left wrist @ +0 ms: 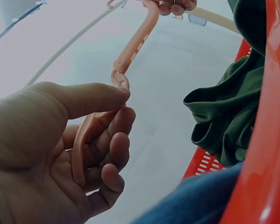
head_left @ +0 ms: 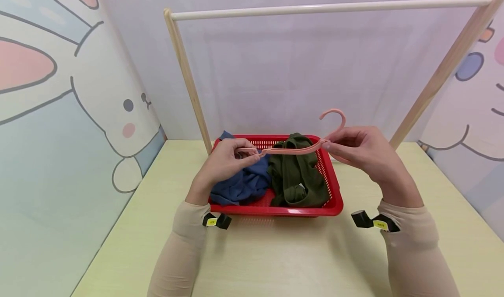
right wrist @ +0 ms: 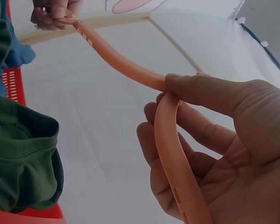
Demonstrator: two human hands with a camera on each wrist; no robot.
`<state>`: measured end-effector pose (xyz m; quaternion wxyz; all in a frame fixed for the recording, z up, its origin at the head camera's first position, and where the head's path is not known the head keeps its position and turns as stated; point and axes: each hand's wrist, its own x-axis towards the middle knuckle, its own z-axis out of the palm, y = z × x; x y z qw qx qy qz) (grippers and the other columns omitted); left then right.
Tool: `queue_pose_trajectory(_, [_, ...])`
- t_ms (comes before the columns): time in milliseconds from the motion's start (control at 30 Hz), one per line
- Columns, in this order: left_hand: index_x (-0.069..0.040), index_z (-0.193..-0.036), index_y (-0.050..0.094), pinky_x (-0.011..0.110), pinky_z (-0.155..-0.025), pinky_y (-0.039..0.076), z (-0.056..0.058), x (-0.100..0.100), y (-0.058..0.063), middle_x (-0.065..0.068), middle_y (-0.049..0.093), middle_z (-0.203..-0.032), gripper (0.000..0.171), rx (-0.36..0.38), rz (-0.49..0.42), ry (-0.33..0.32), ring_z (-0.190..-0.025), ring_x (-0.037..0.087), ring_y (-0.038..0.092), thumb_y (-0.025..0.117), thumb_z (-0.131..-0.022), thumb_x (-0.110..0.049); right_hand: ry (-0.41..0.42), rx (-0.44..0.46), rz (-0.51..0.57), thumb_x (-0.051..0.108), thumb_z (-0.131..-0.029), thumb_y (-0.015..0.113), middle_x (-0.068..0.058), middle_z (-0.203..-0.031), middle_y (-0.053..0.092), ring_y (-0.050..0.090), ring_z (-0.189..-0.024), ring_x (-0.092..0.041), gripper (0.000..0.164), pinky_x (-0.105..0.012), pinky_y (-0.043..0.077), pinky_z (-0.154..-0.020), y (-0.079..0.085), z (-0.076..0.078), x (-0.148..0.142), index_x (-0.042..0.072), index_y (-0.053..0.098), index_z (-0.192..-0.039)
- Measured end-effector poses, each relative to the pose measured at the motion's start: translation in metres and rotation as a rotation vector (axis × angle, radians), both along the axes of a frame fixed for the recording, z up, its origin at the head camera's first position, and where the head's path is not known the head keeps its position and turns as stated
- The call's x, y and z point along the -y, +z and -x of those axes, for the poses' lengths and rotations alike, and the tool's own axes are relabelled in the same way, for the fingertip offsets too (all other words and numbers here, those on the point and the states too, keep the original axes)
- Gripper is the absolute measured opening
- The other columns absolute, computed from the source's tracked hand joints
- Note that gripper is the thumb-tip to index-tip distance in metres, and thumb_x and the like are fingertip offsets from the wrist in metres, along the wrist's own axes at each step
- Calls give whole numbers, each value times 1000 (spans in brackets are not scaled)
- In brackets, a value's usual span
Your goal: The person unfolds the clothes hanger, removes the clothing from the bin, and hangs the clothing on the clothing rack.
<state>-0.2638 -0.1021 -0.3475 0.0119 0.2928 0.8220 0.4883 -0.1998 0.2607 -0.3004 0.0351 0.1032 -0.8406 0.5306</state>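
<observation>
Both hands hold a pink plastic clothes hanger (head_left: 291,151) above a red basket, its hook rising beside the right hand. My left hand (head_left: 224,161) pinches one jointed end between thumb and forefinger; in the left wrist view, a short hanger piece (left wrist: 79,154) lies across its fingers. Near the hook, my right hand (head_left: 364,152) pinches the hanger, and in the right wrist view a second arm of the hanger (right wrist: 170,135) runs down across the palm. A blue garment (head_left: 244,183) and a dark green garment (head_left: 295,179) lie crumpled in the basket below.
The red basket (head_left: 267,210) stands on a pale wooden table (head_left: 275,253). Behind it rises a rack with a white rail (head_left: 315,9) and wooden posts (head_left: 189,78). Walls with cartoon drawings (head_left: 130,113) flank the table on both sides.
</observation>
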Motion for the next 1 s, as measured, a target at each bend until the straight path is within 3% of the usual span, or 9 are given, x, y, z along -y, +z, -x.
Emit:
queue_pose_trajectory(233, [-9,-108,80,33,-77,61,1,0,-1,6,79,-104,10,-10,3,6,-86,23,72,83,-103,-17,5,-7,10,29,-102,86,-5,-101,83,75,-94,-22,26,-32,64,-85,0,0,0,9,85,-119])
queue_pose_trajectory(1000, [-9,-111,81,33,-80,62,0,-1,2,5,80,-109,13,-16,-12,9,-93,23,76,84,-102,-17,3,-23,10,27,-102,86,-5,-102,84,75,-97,-22,26,-31,65,-86,2,-2,0,10,86,-121])
